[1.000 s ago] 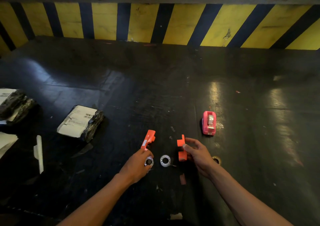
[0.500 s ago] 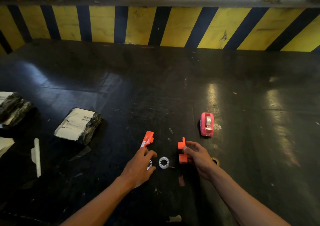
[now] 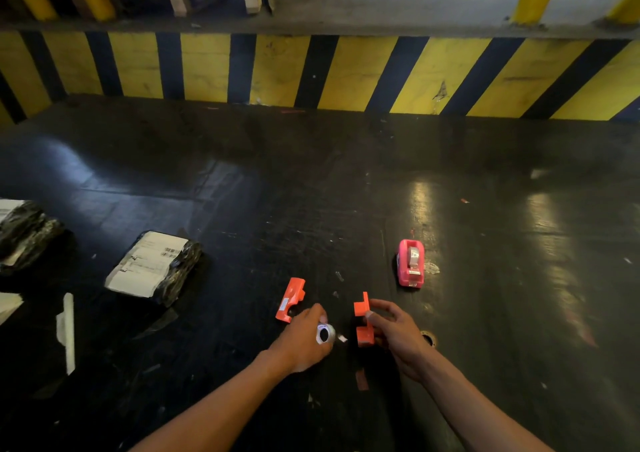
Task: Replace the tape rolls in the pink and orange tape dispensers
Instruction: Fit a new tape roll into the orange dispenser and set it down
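Observation:
The orange dispenser is in two halves. My right hand (image 3: 394, 334) grips one half (image 3: 363, 320) upright on the dark surface. The other half (image 3: 291, 299) lies flat just beyond my left hand (image 3: 301, 344). My left hand pinches a small clear tape roll (image 3: 325, 334) between thumb and fingers, close to the left of the held half. The pink dispenser (image 3: 410, 263), closed with a roll inside, stands to the far right of both hands. A small ring (image 3: 428, 339) lies partly hidden behind my right hand.
A black-wrapped parcel with a white label (image 3: 152, 268) lies to the left, another (image 3: 24, 233) at the left edge, with white paper strips (image 3: 67, 330) nearby. A yellow-and-black striped wall (image 3: 346, 74) bounds the far side. Small scraps dot the dark surface (image 3: 346, 192).
My left hand has shifted right and now pinches the roll that lay between the two orange halves. The roll it held a second ago is out of sight. My right hand stays put.

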The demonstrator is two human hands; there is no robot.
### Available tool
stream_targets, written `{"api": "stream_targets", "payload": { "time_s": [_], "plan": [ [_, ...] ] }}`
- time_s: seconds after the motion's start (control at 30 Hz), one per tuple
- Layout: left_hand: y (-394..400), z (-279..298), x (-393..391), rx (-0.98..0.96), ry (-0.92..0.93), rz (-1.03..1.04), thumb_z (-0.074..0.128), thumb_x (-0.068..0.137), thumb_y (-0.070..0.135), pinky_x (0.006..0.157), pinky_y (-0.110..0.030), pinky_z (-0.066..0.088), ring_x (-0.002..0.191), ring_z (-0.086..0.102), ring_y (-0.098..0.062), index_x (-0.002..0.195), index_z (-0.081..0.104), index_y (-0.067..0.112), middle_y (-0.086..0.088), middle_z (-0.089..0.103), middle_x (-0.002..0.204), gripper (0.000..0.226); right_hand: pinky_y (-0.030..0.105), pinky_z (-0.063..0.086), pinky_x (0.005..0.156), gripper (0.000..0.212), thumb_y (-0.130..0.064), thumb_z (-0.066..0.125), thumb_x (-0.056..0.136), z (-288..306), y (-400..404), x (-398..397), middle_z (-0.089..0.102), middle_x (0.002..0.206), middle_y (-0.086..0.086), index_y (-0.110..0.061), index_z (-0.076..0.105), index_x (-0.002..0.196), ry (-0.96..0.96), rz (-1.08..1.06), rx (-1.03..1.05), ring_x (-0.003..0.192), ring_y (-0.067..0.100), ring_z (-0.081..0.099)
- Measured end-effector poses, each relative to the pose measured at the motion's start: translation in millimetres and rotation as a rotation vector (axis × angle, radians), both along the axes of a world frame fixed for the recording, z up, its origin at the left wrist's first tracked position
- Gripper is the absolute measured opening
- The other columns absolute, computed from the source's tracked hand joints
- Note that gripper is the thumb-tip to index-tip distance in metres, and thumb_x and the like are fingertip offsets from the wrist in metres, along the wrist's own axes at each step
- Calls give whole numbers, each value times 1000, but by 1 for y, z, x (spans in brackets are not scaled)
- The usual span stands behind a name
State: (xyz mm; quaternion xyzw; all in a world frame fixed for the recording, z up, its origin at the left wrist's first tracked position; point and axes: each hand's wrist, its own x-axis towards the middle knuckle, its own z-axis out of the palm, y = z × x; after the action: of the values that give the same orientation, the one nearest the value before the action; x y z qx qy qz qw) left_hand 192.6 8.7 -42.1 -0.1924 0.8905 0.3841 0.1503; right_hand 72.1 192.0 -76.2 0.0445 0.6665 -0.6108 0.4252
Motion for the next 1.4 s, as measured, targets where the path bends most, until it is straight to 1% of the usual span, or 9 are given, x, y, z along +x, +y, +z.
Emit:
{"api": "stream_targets", "payload": {
  "time_s": [0.1,0.3,0.53,0.8,0.93,1.03,1.13,1.23,1.4],
  "plan": [
    [0,3,-1,219,43,262,77,87,25,73,-25,56,95,68,-13,114,50,27,-1,64,110,38,55,55,99,33,-14,68,95,5,0,3,70,122,15,-22,61,126,-37,9,-54,112,34,67],
    [-2,13,-9,808,72,709,73,89,5,90,-38,62,108,71,-27,119,60,13,-14,66,126,34,51,59,93,34,-8,65,96,22,-4,13,69,125,19,-16,61,129,-74,54,-198,108,35,69],
    [10,23,-20,1072,57,927,67,95,14,98,-41,58,103,75,-27,123,62,3,-19,76,114,30,43,61,81,52,-15,78,86,36,-10,22,64,128,21,-21,58,133,-41,109,-254,112,37,69],
    [16,39,-25,1117,16,816,68,93,16,91,-39,55,108,72,-27,123,65,2,-16,78,111,33,43,62,84,51,-16,75,89,41,-8,22,65,128,20,-23,55,135,-13,94,-276,112,35,70],
    [15,43,-25,992,11,703,68,93,13,86,-38,49,114,63,-25,127,61,25,-10,70,123,37,46,62,87,54,-15,75,89,41,-7,21,64,128,18,-28,53,137,-5,78,-278,112,36,69],
    [8,46,-22,1024,3,599,65,93,7,92,-39,48,118,61,-26,128,60,34,-9,67,126,45,42,61,83,60,-17,76,87,40,-6,22,61,130,18,-36,51,139,-3,87,-275,114,37,67],
    [5,46,-20,993,12,522,64,95,7,95,-37,52,117,64,-24,130,62,23,-9,67,126,39,41,60,82,60,-18,76,87,38,-7,24,60,130,20,-40,52,138,-2,71,-289,115,38,66],
    [4,40,-20,920,20,500,67,92,8,110,-46,47,120,64,-26,129,63,20,-10,67,129,39,40,59,80,56,-15,73,90,40,-8,23,59,129,20,-40,53,137,-7,76,-276,114,37,65],
    [9,41,-15,751,27,380,72,90,17,90,-30,52,119,63,-19,124,66,25,-6,67,128,35,50,55,100,54,-14,69,94,35,-6,18,58,131,17,-42,54,137,11,182,-230,120,35,62]
  ]
}}
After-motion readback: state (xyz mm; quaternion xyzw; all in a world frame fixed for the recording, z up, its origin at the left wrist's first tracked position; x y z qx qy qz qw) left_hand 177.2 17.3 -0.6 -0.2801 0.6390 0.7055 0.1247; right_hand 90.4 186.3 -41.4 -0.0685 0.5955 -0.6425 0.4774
